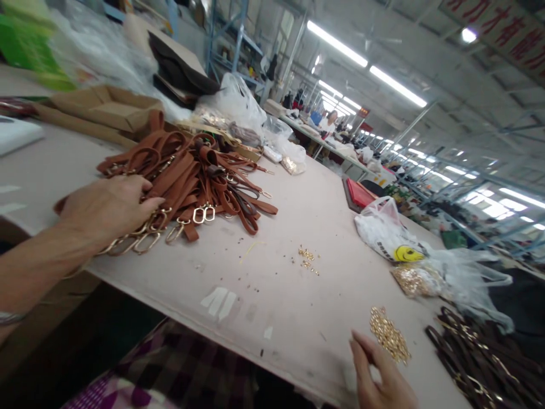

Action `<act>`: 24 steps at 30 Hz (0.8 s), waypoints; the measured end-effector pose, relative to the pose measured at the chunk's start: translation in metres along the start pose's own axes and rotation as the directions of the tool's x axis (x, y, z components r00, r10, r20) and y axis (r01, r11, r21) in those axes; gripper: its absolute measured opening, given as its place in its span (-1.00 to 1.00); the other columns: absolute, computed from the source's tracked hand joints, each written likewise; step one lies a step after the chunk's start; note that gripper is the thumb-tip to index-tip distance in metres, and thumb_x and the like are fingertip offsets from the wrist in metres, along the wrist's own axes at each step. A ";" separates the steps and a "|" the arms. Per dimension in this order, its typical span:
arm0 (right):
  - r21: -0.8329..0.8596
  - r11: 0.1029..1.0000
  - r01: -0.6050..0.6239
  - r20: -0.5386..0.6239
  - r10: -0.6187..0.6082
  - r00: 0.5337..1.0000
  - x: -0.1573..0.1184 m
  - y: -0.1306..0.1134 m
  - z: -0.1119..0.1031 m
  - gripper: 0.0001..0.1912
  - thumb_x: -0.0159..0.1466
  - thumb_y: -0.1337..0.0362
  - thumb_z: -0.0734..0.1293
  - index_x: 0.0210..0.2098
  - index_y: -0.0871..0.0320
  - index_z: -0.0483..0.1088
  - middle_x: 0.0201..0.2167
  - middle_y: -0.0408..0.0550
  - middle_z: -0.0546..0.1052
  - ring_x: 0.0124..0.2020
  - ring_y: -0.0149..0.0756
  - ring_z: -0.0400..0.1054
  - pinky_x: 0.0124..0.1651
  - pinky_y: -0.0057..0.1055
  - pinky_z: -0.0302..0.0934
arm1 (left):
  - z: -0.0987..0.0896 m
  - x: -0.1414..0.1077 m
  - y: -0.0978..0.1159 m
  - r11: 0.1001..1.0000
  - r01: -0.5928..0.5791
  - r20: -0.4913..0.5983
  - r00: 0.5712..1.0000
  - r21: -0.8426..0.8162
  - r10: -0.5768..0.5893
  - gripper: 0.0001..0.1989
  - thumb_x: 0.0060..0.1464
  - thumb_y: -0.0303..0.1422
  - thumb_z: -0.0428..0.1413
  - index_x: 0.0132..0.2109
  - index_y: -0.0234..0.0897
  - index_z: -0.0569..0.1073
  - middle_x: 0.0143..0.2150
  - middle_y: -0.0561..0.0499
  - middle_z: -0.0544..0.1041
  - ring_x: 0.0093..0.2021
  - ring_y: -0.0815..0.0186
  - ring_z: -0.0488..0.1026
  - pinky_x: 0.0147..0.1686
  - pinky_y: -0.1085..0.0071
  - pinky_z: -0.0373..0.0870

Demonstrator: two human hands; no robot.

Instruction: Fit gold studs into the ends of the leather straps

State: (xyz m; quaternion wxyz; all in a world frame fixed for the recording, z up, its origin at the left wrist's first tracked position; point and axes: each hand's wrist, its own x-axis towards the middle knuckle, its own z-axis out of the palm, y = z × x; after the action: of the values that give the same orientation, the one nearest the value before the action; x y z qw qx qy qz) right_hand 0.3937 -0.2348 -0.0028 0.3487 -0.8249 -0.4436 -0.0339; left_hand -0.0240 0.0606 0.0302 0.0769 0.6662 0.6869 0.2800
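My left hand [106,207] rests on the near left side of a pile of brown leather straps [174,176], its fingers curled over some of them. Gold oval rings and clasps [203,214] hang from the strap ends below and beside it. At the bottom right, my right hand [378,372] has its thumb and finger pinched together; anything between the tips is too small to make out. Just beyond it lies a heap of small gold metal pieces [388,335]. A smaller scatter of gold pieces [307,260] sits mid-table.
Dark straps with gold hardware [481,358] lie at the right edge. Plastic bags [389,230] and a bag of gold parts [415,280] stand at the right. A cardboard tray [106,108] and more bags [238,105] are behind the brown pile. A person [327,122] is far off.
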 end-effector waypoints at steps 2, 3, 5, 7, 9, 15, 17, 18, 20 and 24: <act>0.046 0.952 0.303 0.064 -0.306 0.950 0.032 -0.017 0.038 -0.70 0.30 0.05 0.26 -0.14 0.06 0.51 -0.20 0.00 0.59 -0.22 -0.19 0.48 -0.14 -0.26 0.39 | -0.006 -0.004 0.005 1.000 0.003 0.017 1.000 0.022 -0.003 -0.74 0.11 -0.18 0.04 -0.21 -0.29 0.42 -0.25 0.02 0.43 0.06 -0.21 0.38 0.08 -0.21 0.19; 0.045 0.909 0.415 0.089 -0.418 0.904 0.047 -0.027 0.056 -0.72 0.33 0.13 0.23 -0.10 0.08 0.49 -0.20 -0.01 0.60 -0.21 -0.21 0.47 -0.13 -0.27 0.38 | -0.008 -0.007 0.007 1.000 0.002 0.016 1.000 -0.008 -0.002 -0.73 0.13 -0.18 0.02 -0.18 -0.30 0.42 -0.24 0.04 0.43 0.07 -0.18 0.38 0.10 -0.18 0.17; 0.009 0.811 0.585 0.140 -0.580 0.802 0.071 -0.048 0.087 -0.73 0.35 0.29 0.18 -0.05 0.12 0.45 -0.17 -0.02 0.59 -0.16 -0.23 0.45 -0.09 -0.28 0.36 | -0.013 -0.010 0.008 0.998 0.007 0.014 1.000 -0.063 -0.006 -0.71 0.15 -0.17 0.00 -0.16 -0.29 0.44 -0.25 0.07 0.43 0.04 -0.09 0.40 0.10 -0.03 0.20; -0.056 0.710 0.702 0.198 -0.681 0.705 0.086 -0.064 0.109 -0.69 0.32 0.41 0.17 -0.03 0.14 0.43 -0.13 -0.03 0.59 -0.10 -0.19 0.42 -0.02 -0.25 0.33 | -0.016 -0.013 0.007 0.992 0.035 0.000 0.999 -0.123 -0.036 -0.71 0.11 -0.15 0.06 -0.19 -0.27 0.46 -0.31 0.08 0.45 -0.08 0.02 0.45 -0.01 0.16 0.31; -0.119 0.618 0.777 0.250 -0.739 0.626 0.093 -0.069 0.124 -0.64 0.27 0.49 0.17 -0.02 0.14 0.43 -0.09 -0.04 0.58 -0.05 -0.15 0.40 0.04 -0.24 0.30 | -0.017 -0.015 0.004 0.976 0.069 0.005 0.998 -0.207 -0.069 -0.73 0.08 -0.14 0.10 -0.22 -0.26 0.46 -0.38 0.05 0.49 -0.25 0.13 0.49 -0.22 0.31 0.38; -0.154 0.517 0.842 0.319 -0.781 0.537 0.099 -0.054 0.145 -0.63 0.21 0.53 0.18 -0.10 0.12 0.47 -0.13 -0.06 0.60 -0.10 -0.15 0.44 -0.03 -0.30 0.30 | -0.015 -0.044 0.012 0.596 0.237 0.292 0.957 -0.768 -0.004 -0.73 0.17 -0.14 0.05 -0.17 -0.26 0.31 -0.37 0.03 0.53 -0.55 0.38 0.42 -0.62 0.52 0.27; -0.171 0.538 0.825 0.349 -0.750 0.561 0.097 -0.054 0.143 -0.62 0.21 0.55 0.17 -0.12 0.12 0.48 -0.15 -0.06 0.60 -0.09 -0.16 0.45 -0.03 -0.32 0.29 | -0.013 -0.059 0.019 0.380 0.345 0.406 0.909 -0.858 0.091 -0.73 0.14 -0.17 0.14 -0.16 -0.27 0.33 -0.38 0.08 0.47 -0.57 0.44 0.35 -0.64 0.56 0.21; -0.182 0.554 0.813 0.368 -0.728 0.578 0.096 -0.055 0.140 -0.60 0.20 0.57 0.16 -0.12 0.12 0.49 -0.15 -0.07 0.60 -0.08 -0.16 0.44 -0.03 -0.33 0.29 | -0.012 -0.067 0.023 0.339 0.379 0.443 0.886 -0.861 0.138 -0.73 0.14 -0.19 0.16 -0.14 -0.28 0.37 -0.40 0.10 0.44 -0.55 0.46 0.34 -0.62 0.57 0.21; -0.217 0.590 0.778 0.402 -0.672 0.622 0.094 -0.060 0.135 -0.55 0.19 0.61 0.13 -0.11 0.11 0.49 -0.14 -0.07 0.59 -0.06 -0.18 0.43 -0.02 -0.35 0.27 | -0.007 -0.080 0.029 0.292 0.433 0.499 0.841 -0.853 0.209 -0.73 0.14 -0.23 0.18 -0.08 -0.28 0.42 -0.43 0.10 0.40 -0.50 0.45 0.35 -0.56 0.56 0.27; -0.313 0.658 0.686 0.450 -0.533 0.716 0.091 -0.067 0.123 -0.59 0.24 0.58 0.12 -0.10 0.15 0.47 -0.15 -0.02 0.58 -0.11 -0.18 0.44 -0.07 -0.36 0.25 | 0.008 -0.103 0.039 0.225 0.540 0.585 0.767 -0.811 0.266 -0.64 0.12 -0.24 0.21 0.03 -0.29 0.43 -0.48 0.11 0.35 -0.50 0.45 0.29 -0.58 0.58 0.23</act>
State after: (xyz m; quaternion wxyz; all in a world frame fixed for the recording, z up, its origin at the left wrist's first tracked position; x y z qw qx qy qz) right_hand 0.3666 -0.0717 -0.0253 0.0346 -0.6759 -0.7263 -0.1202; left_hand 0.0243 -0.0373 0.0148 0.7165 0.4517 0.3550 0.3956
